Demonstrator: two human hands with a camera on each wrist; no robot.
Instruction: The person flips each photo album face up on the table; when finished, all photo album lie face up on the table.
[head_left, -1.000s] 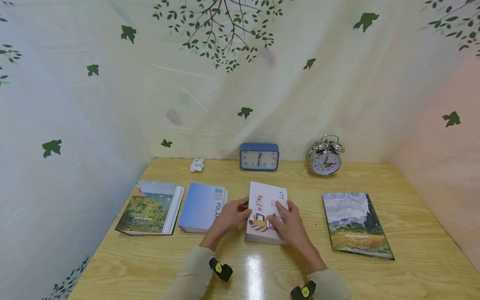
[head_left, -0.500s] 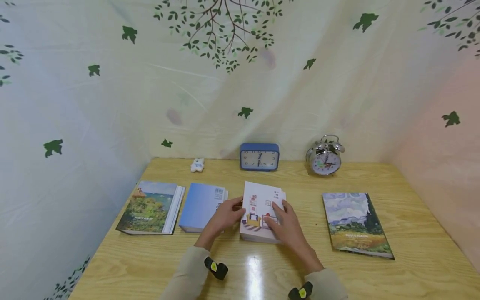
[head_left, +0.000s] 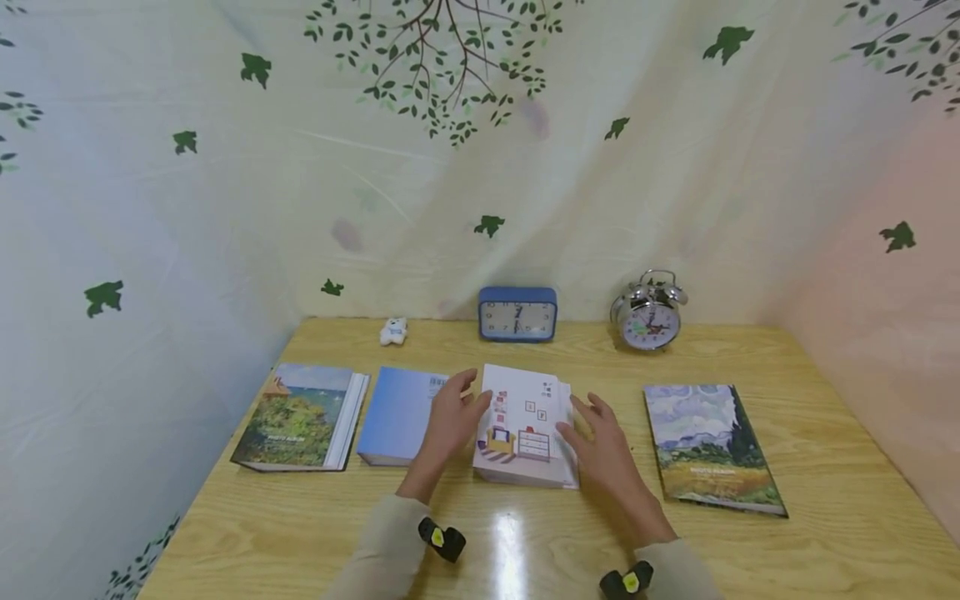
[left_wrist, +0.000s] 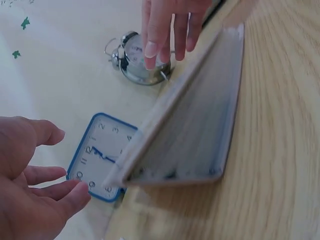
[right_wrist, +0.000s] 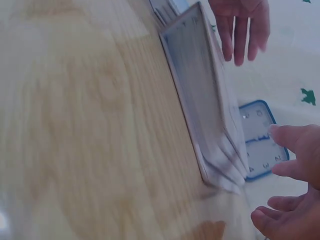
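A thick white album (head_left: 517,425) with a drawn room on its cover lies in the middle of the table, its pages fanned slightly at the right edge. My left hand (head_left: 454,417) hovers by its left side with fingers spread, overlapping the blue album (head_left: 397,417) in the head view. At the right edge of the white album is my right hand (head_left: 606,442), its fingers loosely bent and apart from the cover. Both wrist views show the thick page block (left_wrist: 195,110) with relaxed fingers on either side of it, nothing held.
A landscape-covered album (head_left: 296,417) lies at far left, another painted album (head_left: 708,450) at right. Along the back stand a small white bear figure (head_left: 393,331), a blue clock (head_left: 518,315) and a silver twin-bell alarm clock (head_left: 649,317). A patterned cloth (head_left: 420,208) hangs behind the table.
The white album has slid a little to the left. Both hands have let go of it; the right has come off the cover to the right, the left has risen off its edge.
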